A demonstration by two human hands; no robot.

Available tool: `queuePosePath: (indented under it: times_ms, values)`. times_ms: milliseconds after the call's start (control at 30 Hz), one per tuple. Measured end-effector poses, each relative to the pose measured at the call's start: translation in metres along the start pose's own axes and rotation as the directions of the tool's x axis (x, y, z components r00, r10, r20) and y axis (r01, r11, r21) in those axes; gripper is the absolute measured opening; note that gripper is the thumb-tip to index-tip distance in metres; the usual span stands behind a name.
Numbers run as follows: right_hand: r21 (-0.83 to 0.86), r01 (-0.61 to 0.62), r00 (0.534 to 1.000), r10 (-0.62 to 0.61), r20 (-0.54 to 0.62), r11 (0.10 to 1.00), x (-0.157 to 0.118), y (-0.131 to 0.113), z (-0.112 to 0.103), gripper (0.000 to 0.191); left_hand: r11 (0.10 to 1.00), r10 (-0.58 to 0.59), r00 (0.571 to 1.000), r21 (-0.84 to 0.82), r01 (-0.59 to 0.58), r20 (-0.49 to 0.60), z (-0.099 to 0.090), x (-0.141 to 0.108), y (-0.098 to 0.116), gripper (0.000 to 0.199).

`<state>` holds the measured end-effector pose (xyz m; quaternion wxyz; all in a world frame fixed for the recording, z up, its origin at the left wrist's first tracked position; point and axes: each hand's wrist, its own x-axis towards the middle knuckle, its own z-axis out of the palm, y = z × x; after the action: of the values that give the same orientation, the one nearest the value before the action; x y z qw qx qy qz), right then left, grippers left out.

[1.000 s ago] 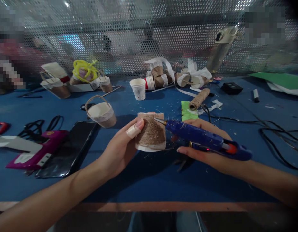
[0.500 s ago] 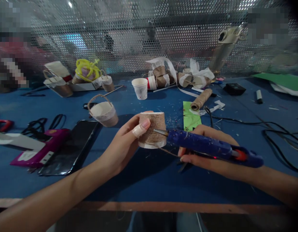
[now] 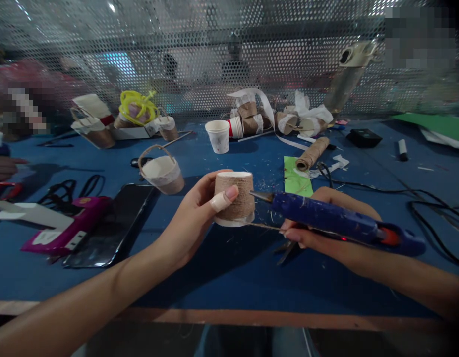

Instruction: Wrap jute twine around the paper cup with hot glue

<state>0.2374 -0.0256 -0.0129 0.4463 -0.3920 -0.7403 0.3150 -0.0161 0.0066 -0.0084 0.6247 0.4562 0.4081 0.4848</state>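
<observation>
My left hand (image 3: 194,215) grips a paper cup (image 3: 240,198) wound with brown twine, its thumb, wrapped in a pale bandage, pressed on the windings. A white band shows at the cup's lower edge. My right hand (image 3: 318,225) holds a blue glue gun (image 3: 326,215), its metal nozzle pointing at the cup's right side with a small gap between. The same hand pinches a strand of twine (image 3: 264,226) that runs taut from the bottom of the cup. Below those fingers lies a dark metal tool (image 3: 288,252), partly hidden, perhaps scissors.
A finished-looking twine-handled basket (image 3: 162,173), a phone (image 3: 112,223) and a purple glue gun (image 3: 71,223) lie left. A white cup (image 3: 218,136), a twine roll (image 3: 312,153) and green paper (image 3: 297,177) sit beyond. Black cables (image 3: 385,187) cross the right. Another person's hand (image 3: 6,167) is at far left.
My right hand and the glue gun have moved right, drawing the nozzle off the cup's front and pulling the twine straighter. Another person's hand has appeared at far left.
</observation>
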Motion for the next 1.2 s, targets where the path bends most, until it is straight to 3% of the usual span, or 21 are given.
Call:
queuePosePath:
  times_ms: [167, 367, 633, 833, 1200]
  values:
    - [0.042, 0.097, 0.993, -0.094, -0.077, 0.994, -0.001, -0.0025, 0.0018, 0.02, 0.999, 0.048, 0.997, 0.029, -0.046, -0.06, -0.001, 0.0, -0.001, 0.045]
    - [-0.021, 0.14, 0.989, -0.141, -0.044, 0.99, -0.0032, -0.0035, -0.0046, 0.024, 0.992, 0.094, 0.987, 0.093, -0.082, -0.127, 0.0005, 0.0001, -0.0002, 0.052]
    - [-0.139, -0.029, 0.985, 0.004, -0.172, 0.99, -0.0017, -0.002, -0.003, 0.022, 0.99, 0.098, 0.992, 0.106, -0.089, -0.081, -0.0008, -0.0026, 0.0002, 0.049]
    - [-0.071, -0.095, 0.986, 0.084, -0.145, 0.993, -0.0002, 0.002, -0.0032, 0.019, 0.997, 0.066, 0.997, 0.049, -0.065, -0.029, -0.0046, -0.0027, -0.0014, 0.037]
    - [-0.105, -0.148, 0.976, 0.128, -0.177, 0.983, -0.0025, 0.0011, -0.0025, 0.017, 0.998, -0.025, 0.994, -0.057, 0.031, 0.102, -0.0053, -0.0038, -0.0014, 0.032]
